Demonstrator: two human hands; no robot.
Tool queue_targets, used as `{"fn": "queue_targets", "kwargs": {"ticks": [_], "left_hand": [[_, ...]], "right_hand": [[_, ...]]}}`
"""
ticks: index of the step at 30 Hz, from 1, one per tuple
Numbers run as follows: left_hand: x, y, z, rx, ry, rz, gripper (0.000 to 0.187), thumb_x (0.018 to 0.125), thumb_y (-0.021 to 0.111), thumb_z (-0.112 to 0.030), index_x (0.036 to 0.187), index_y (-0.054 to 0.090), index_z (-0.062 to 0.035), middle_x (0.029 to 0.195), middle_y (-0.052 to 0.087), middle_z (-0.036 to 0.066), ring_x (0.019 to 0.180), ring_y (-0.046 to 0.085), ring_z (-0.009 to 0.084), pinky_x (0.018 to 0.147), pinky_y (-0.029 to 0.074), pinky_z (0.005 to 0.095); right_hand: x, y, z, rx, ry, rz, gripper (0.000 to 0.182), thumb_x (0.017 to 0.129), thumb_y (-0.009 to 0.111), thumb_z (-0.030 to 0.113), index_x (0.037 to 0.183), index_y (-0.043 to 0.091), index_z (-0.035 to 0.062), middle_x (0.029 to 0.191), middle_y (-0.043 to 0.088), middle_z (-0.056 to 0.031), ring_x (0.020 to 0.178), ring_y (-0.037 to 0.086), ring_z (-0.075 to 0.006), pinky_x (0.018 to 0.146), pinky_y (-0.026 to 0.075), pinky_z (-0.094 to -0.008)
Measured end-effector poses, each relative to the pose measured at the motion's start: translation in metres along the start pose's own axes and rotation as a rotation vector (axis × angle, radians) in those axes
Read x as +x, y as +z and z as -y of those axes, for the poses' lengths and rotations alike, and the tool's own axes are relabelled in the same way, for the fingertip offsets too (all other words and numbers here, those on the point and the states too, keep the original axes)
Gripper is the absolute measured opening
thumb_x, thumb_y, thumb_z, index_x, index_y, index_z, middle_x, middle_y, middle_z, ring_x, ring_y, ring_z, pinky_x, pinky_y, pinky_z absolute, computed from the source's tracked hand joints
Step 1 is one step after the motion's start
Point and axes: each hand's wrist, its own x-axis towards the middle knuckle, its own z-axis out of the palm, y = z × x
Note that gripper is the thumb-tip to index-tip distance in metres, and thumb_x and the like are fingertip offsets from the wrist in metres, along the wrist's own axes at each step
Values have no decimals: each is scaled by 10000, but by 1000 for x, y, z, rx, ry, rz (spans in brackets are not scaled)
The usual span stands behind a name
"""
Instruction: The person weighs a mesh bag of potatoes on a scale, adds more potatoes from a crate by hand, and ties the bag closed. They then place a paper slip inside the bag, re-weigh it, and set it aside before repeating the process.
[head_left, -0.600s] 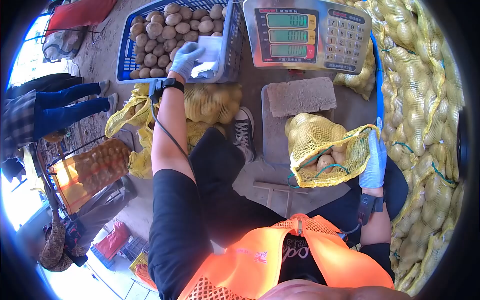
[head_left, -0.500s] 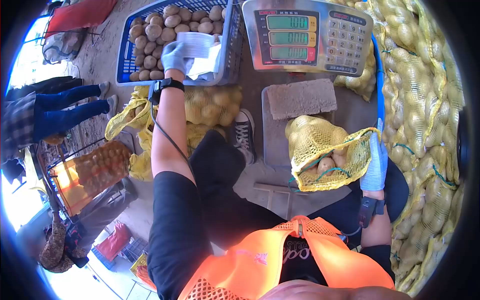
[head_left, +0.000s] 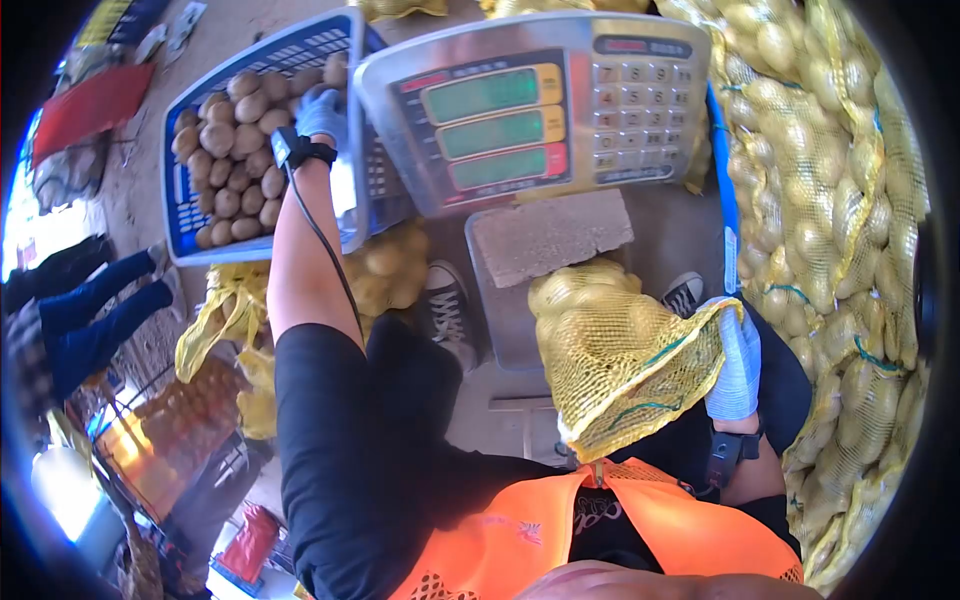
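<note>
My left hand (head_left: 322, 114), in a pale blue glove, reaches into the right side of the blue plastic crate (head_left: 345, 50), beside the potatoes (head_left: 238, 135). Its fingers are partly hidden and blurred, so what they hold, if anything, does not show. White paper (head_left: 345, 188) lies below the wrist along the crate's side. My right hand (head_left: 737, 362), also gloved, grips the rim of a yellow mesh bag (head_left: 625, 350) and keeps its mouth spread. Potatoes fill the far end of that bag, which rests on the scale platform (head_left: 490, 240). Green drawstring runs around its mouth.
A scale display (head_left: 535, 110) with keypad stands ahead, its digits blurred. A concrete block (head_left: 552, 232) sits on the platform. Filled potato bags (head_left: 800, 180) are piled along the right. Another filled bag (head_left: 390, 270) lies below the crate. A person's legs (head_left: 95, 300) show at left.
My left hand has gone from holding paper sheets above the crate to reaching down inside it. My right hand still holds the bag, whose mouth now tilts lower. The whole view has shifted.
</note>
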Motion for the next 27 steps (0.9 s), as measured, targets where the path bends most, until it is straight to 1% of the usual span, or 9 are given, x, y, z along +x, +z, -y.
{"fn": "queue_targets", "kwargs": {"ticks": [2, 7, 9, 15, 19, 21, 23, 25, 27], "left_hand": [[-15, -60, -64, -1, -159, 93, 326, 772, 618, -359, 993, 643, -120, 1146, 561, 180, 1073, 515, 385, 919, 432, 395], [4, 15, 32, 1, -285, 11, 380, 806, 581, -365, 997, 632, -40, 973, 626, 190, 911, 600, 383, 797, 495, 388], [-10, -39, 10, -276, -624, -27, 408, 838, 561, -378, 1033, 584, -20, 856, 650, 121, 741, 625, 272, 639, 497, 367], [-69, -207, -94, -449, 5, -888, 248, 839, 617, -211, 741, 538, 3, 656, 574, 63, 547, 492, 177, 517, 432, 290], [-193, -330, -220, -637, 206, -535, 135, 827, 601, -96, 867, 541, 19, 702, 575, 73, 649, 564, 106, 559, 419, 210], [-260, -363, -271, 249, 736, -45, 54, 755, 610, -68, 781, 576, -35, 747, 592, 31, 722, 599, 160, 633, 478, 277], [-271, -325, -337, -617, 1359, -320, 216, 640, 642, -140, 844, 578, -108, 1059, 558, 90, 915, 565, 277, 725, 492, 379], [-290, -260, -368, -535, 1337, -117, 216, 661, 627, -143, 863, 561, -108, 983, 526, 105, 918, 541, 309, 717, 484, 415], [-309, -225, -362, -723, 954, 231, 119, 783, 559, -51, 887, 504, -34, 874, 524, 141, 811, 533, 323, 721, 460, 401]], "right_hand": [[-1, -7, -1, 24, 3, 43, 207, 939, 487, 230, 1005, 555, 46, 903, 570, -28, 835, 553, -98, 765, 457, -240], [-10, -6, 3, 9, 43, 7, 206, 921, 486, 173, 1007, 589, 17, 938, 582, -26, 876, 526, -85, 793, 422, -246], [-15, -7, 13, -23, 35, 76, 213, 918, 501, 157, 1040, 590, 7, 950, 587, -21, 889, 528, -77, 798, 423, -238], [-30, -9, -3, 170, -49, 123, 272, 906, 555, 192, 1099, 586, 4, 983, 612, -4, 897, 541, -42, 785, 427, -193], [-52, -9, -7, 139, -102, 120, 277, 909, 551, 218, 1086, 592, 8, 965, 613, 5, 861, 548, -36, 759, 439, -194], [-53, -12, -14, 163, -91, 145, 276, 910, 549, 226, 1076, 595, 10, 957, 614, 6, 849, 551, -39, 749, 444, -194], [-37, -17, -34, 359, -173, 240, 258, 913, 545, 234, 1037, 607, 17, 919, 616, 9, 812, 550, -43, 719, 449, -196], [-34, -13, -32, 352, -292, 147, 214, 895, 579, 215, 979, 629, 25, 834, 612, 11, 749, 529, -45, 639, 453, -217], [-16, -17, -48, 455, -172, 166, 210, 896, 569, 154, 1054, 607, 21, 918, 621, -29, 832, 568, -75, 735, 467, -215]]}}
